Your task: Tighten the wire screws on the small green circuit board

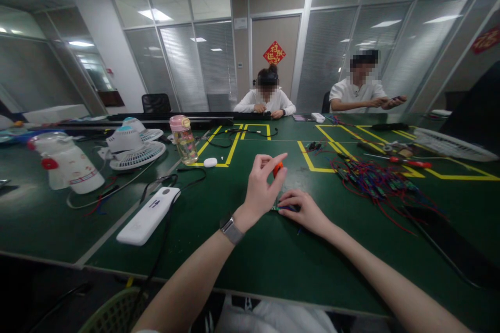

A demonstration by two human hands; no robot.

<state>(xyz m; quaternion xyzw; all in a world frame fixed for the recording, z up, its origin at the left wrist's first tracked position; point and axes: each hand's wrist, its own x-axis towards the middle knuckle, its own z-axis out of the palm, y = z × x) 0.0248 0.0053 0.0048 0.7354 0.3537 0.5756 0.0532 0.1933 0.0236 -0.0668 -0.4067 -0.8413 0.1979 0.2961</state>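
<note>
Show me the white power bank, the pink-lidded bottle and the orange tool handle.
White power bank (148, 216), head view, middle of its top face.
Pink-lidded bottle (184, 141), head view, its clear body.
Orange tool handle (277, 168), head view, its visible tip.

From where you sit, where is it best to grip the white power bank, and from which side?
Grip the white power bank across its narrow width near the middle, coming from above. It lies flat on the table, long and slim. Stay clear of the black cable at its far end.
</note>
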